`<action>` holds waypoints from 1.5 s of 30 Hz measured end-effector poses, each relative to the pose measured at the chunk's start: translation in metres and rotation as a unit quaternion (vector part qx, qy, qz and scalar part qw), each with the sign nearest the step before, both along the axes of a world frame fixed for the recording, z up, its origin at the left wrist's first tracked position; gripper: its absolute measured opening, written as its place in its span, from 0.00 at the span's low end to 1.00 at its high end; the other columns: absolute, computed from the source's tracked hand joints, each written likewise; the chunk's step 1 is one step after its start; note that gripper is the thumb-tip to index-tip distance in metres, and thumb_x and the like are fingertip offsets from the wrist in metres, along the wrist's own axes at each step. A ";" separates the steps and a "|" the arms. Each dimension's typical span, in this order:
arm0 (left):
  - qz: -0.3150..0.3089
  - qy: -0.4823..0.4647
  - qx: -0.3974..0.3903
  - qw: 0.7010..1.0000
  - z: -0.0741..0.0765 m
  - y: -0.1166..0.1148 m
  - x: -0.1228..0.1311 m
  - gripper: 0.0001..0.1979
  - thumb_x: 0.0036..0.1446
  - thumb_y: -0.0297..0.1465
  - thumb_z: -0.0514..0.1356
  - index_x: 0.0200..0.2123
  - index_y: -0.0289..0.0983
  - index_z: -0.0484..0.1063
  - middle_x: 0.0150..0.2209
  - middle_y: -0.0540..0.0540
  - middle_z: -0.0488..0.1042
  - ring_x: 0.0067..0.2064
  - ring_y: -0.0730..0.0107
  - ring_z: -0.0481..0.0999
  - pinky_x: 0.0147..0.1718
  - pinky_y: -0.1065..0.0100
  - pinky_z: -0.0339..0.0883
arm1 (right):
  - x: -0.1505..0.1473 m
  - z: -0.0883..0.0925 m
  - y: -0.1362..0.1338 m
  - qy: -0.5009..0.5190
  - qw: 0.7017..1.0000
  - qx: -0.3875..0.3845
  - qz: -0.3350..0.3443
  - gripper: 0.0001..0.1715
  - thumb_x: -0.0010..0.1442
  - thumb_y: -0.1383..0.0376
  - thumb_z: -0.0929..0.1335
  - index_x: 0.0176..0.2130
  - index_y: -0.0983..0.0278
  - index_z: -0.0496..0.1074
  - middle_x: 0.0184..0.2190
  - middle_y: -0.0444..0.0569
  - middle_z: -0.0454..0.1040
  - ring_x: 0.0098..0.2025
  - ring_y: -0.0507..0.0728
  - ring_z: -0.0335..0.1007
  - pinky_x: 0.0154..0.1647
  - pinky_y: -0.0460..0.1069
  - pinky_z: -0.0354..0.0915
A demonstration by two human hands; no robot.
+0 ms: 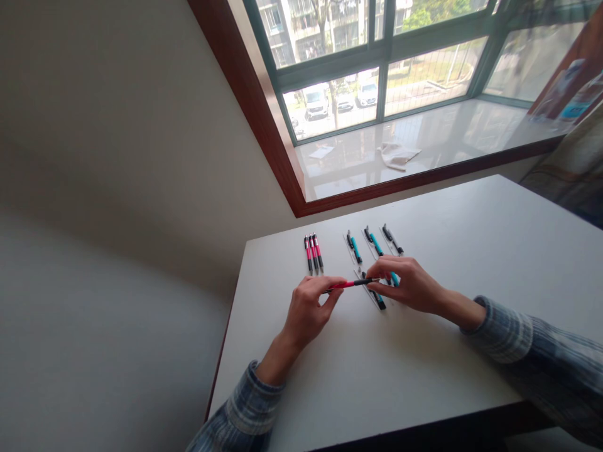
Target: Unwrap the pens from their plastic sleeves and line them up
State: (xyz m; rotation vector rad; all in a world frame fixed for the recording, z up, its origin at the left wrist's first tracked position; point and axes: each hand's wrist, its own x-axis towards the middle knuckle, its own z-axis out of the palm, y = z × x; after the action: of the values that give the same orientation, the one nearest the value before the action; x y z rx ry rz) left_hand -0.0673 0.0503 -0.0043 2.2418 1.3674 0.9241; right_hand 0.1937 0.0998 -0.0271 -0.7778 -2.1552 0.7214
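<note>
My left hand and right hand meet above the near half of a white table, both curled in rather than spread, and not pressed against each other. Between them I hold a red pen level, running left to right, with its dark end to the right. My left thumb and fingers pinch its left part, and my right fingertips pinch the dark end, though I cannot make out my right thumb.

Beyond my hands, three pink pens lie side by side, touching, with their dark ends far. To their right is a teal pen, then a second teal pen that runs toward me and passes under my right hand. A black pen lies furthest right. A dark pen with teal on it slants just below the red pen, crossing beneath it.

Blue checked sleeves cover my forearms up to the wrists. Past the far table edge is a glossy windowsill holding a crumpled cloth and a sheet of paper. Through the window, parked cars stand outside.
</note>
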 end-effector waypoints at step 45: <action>0.013 -0.045 -0.015 0.999 -0.001 0.000 0.000 0.07 0.64 0.32 0.65 0.44 0.42 0.81 0.41 0.46 0.84 0.42 0.61 0.81 0.43 0.61 0.73 | -0.001 -0.001 -0.001 -0.048 0.998 -0.040 0.000 0.09 0.68 0.58 0.71 0.43 0.61 0.73 0.31 0.43 0.73 0.30 0.51 0.66 0.33 0.46 0.60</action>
State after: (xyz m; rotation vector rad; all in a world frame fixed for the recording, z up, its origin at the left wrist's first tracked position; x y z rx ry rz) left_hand -0.0670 0.0505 -0.0052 2.1379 1.3632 0.9938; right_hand 0.1924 0.0987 -0.0279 -0.8704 -2.2234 0.7895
